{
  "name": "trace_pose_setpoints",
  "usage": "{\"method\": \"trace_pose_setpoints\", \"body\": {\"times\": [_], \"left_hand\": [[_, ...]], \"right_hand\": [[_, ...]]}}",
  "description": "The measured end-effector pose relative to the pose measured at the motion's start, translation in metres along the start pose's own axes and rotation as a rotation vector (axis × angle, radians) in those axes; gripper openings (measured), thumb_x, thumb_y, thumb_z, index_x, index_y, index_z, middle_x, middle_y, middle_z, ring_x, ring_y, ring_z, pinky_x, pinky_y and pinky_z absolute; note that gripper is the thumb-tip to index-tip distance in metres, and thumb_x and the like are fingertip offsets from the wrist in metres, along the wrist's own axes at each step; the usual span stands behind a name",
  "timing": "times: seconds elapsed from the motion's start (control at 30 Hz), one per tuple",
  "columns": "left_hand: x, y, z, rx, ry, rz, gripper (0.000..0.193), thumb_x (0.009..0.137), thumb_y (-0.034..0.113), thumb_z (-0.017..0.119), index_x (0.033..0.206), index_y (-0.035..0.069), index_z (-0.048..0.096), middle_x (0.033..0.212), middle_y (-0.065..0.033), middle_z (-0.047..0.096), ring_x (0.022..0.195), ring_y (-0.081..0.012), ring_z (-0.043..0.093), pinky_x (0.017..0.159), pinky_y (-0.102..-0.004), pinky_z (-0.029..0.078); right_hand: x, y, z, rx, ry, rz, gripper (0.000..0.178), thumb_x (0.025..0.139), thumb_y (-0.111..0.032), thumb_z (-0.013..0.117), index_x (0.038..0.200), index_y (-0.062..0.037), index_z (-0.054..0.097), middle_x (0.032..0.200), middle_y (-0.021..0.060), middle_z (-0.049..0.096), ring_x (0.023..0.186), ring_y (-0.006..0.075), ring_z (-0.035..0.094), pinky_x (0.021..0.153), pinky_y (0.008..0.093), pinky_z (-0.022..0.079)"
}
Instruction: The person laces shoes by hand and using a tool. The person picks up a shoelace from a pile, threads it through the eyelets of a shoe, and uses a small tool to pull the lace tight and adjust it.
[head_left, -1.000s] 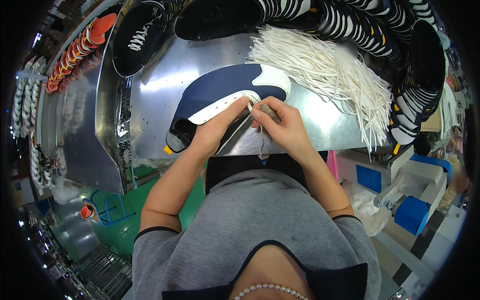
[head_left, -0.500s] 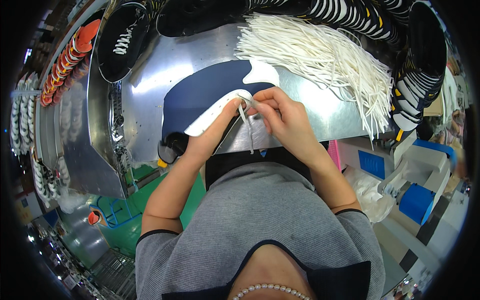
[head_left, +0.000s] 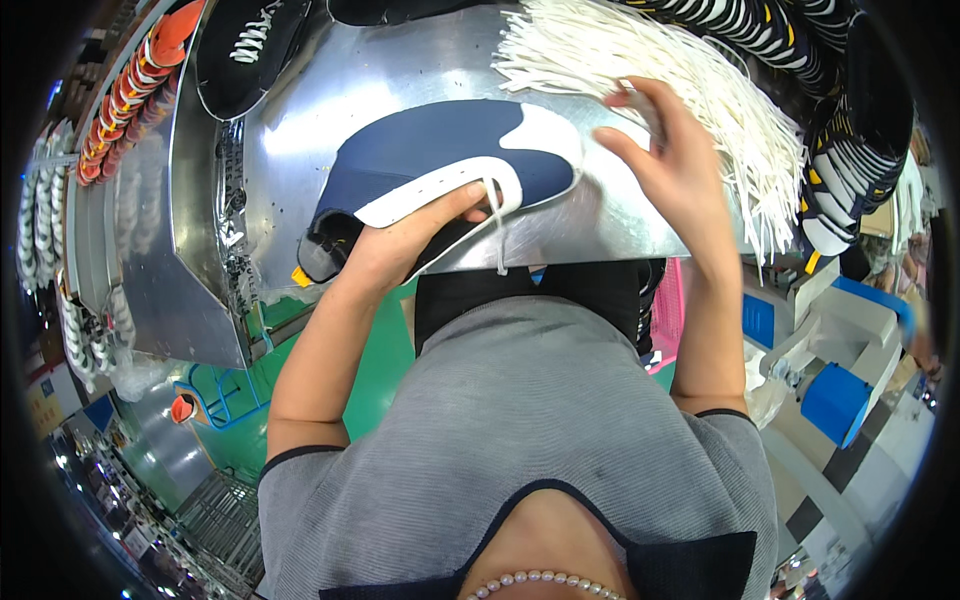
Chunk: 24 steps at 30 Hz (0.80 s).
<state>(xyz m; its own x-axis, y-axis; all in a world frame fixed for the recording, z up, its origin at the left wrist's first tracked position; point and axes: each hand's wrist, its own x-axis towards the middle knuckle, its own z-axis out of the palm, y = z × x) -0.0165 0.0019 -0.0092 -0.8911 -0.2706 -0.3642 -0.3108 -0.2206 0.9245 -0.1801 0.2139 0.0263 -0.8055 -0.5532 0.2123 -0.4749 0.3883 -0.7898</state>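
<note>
A navy and white shoe upper (head_left: 430, 145) lies on its side on the metal table in front of me. My left hand (head_left: 410, 232) is closed on it, with the thumb and fingers around its white eyelet strip (head_left: 420, 190). A white lace (head_left: 499, 230) comes out near the rounded end of that strip and hangs over the table's front edge. To the right of the upper, my right hand (head_left: 672, 155) is raised and holds nothing, its fingers apart. Its fingertips are near the pile of white laces (head_left: 610, 60).
The metal table (head_left: 290, 160) has black shoe uppers along its far side, one with white laces (head_left: 245, 50). Rows of nested striped uppers (head_left: 835, 180) stand at the right. Orange uppers (head_left: 130, 95) line the left. A grey and blue machine (head_left: 840, 370) stands at lower right.
My right hand has let go of the lace and moved right and away toward the lace pile. The upper has turned slightly flatter in my left hand, and the lace hangs free.
</note>
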Motion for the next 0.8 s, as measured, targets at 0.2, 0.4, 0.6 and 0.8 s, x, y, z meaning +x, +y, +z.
{"method": "trace_pose_setpoints", "body": {"times": [0.2,0.4,0.6,0.8], "left_hand": [[0.008,0.003,0.001,0.351,0.201,0.124,0.025,0.091,0.014,0.07,0.112,0.0,0.068,0.104,-0.0058,0.071,0.093,-0.0162,0.066,0.081,-0.0294,0.053],[0.01,0.022,-0.02,0.464,-0.05,0.091,0.037,0.096,0.027,0.063,0.12,0.0,0.061,0.112,-0.0166,0.069,0.102,-0.0277,0.066,0.09,-0.0358,0.05],[0.001,0.011,-0.002,1.049,0.169,0.46,0.021,0.086,0.013,0.072,0.102,0.001,0.065,0.089,-0.0136,0.071,0.077,-0.0316,0.069,0.067,-0.035,0.052],[0.003,0.019,0.01,1.045,0.157,0.641,0.017,0.086,0.009,0.072,0.101,0.002,0.066,0.09,-0.0137,0.071,0.076,-0.0298,0.07,0.067,-0.0338,0.052]], "right_hand": [[0.002,0.003,0.055,0.51,-0.178,0.327,0.045,0.08,-0.019,0.083,0.114,-0.0004,0.061,0.098,0.0063,0.068,0.086,0.0108,0.061,0.077,0.0248,0.05],[0.017,0.022,0.064,0.599,0.018,0.472,0.035,0.083,-0.016,0.08,0.11,-0.0053,0.06,0.089,-0.0011,0.061,0.073,0.0038,0.052,0.06,0.0183,0.039],[-0.005,0.022,0.063,0.817,-0.024,0.342,0.019,0.091,-0.022,0.072,0.101,-0.0083,0.063,0.076,-0.0075,0.054,0.063,0.0005,0.043,0.052,0.0166,0.029],[-0.021,0.016,0.076,0.86,-0.462,0.522,0.011,0.094,-0.018,0.067,0.094,-0.007,0.068,0.065,-0.0085,0.048,0.059,-0.0001,0.038,0.052,0.0176,0.025]]}}
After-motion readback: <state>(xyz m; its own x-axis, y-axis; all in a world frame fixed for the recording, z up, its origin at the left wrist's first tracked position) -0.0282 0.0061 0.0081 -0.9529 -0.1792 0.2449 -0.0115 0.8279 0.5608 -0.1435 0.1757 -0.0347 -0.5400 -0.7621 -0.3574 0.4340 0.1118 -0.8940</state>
